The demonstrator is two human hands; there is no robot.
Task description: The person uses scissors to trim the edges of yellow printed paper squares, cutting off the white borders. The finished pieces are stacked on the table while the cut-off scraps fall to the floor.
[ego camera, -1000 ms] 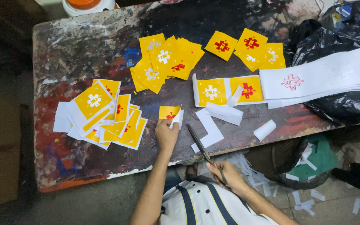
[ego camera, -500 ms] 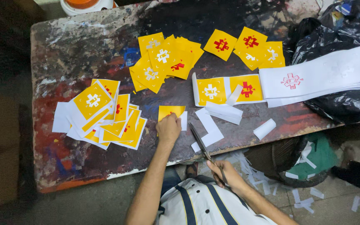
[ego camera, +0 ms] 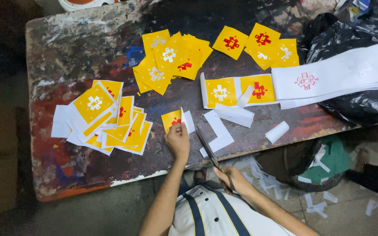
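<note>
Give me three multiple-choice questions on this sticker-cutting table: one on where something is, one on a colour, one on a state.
1. Where does the long white strip lie?
A. on the floor
B. at the table's right end, partly over the black plastic bag
C. under the left pile

2. What background colour has the sticker in the left hand?
A. yellow
B. green
C. blue

3. How is the right hand?
A. empty
B. flat on the table
C. closed round the scissors

Answers: 1 B, the strip runs over the bag's edge. 2 A, a yellow square with a red mark. 3 C, its fingers wrap the handles.
</note>
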